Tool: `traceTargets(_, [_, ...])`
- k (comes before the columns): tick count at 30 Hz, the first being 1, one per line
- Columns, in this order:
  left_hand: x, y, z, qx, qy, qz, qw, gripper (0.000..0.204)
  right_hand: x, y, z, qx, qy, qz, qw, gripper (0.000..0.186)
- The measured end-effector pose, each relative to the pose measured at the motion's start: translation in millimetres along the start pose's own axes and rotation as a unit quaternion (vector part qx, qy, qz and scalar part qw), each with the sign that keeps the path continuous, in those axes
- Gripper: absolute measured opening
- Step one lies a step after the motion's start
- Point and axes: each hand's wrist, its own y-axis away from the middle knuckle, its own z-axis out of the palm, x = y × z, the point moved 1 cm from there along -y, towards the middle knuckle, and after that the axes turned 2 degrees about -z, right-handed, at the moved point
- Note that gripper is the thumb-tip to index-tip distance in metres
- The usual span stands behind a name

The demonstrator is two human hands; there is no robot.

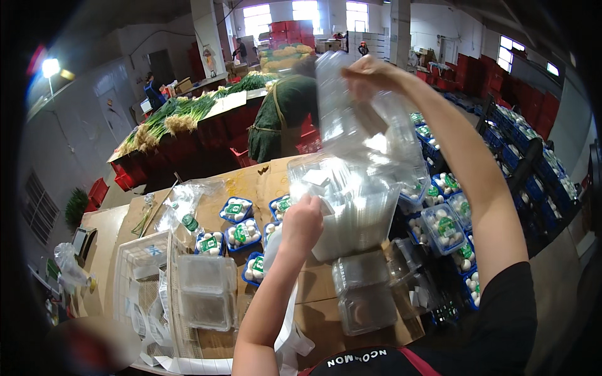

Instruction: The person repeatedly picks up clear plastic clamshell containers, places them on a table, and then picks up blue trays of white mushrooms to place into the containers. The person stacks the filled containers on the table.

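Observation:
My right hand (370, 76) is raised and its fingers grip clear plastic packaging (338, 103), which hangs in front of a tall stack of clear plastic boxes (357, 219); motion and glare blur its shape. At the stack's near left edge, my left hand (302, 224) has its fingers closed. What they hold, if anything, I cannot make out. White paper (273, 250) shows beside that wrist. Two clear boxes (365, 276) lie on the cardboard nearer to me. Several blue trays of white mushrooms (243, 234) with green labels sit left of the stack.
A white plastic basket (143, 276) holds paper strips, with clear boxes (205, 282) beside it. More blue mushroom trays (446, 230) are on the right, near blue crates (533, 182). Beyond the table are green onions (182, 119) and a person in dark green (285, 119).

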Motion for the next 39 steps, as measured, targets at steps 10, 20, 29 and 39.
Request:
traceTargets(10, [-2.0, 34.3, -10.4, 0.075, 0.109, 0.071, 0.989, 0.008, 20.7, -50.5, 103.6, -0.175, 0.164, 0.104, 0.965, 0.061])
traceTargets(20, [-3.4, 38.8, -5.4, 0.032, 0.179, 0.030, 0.983, 0.009, 24.5, -67.8, 97.0, -0.199, 0.241, 0.041, 0.949, 0.068])
traceTargets(29, [-12.5, 42.8, 1.2, 0.068, 0.177, 0.026, 0.982, 0.010, 36.9, -55.9, 150.0, -0.213, 0.358, -0.143, 0.898, 0.075])
traceTargets(39, [-16.4, 53.3, -4.5, 0.062, 0.244, -0.016, 0.968, 0.009, 27.0, 29.3, 77.9, -0.070, 0.065, -0.122, 0.988, 0.042])
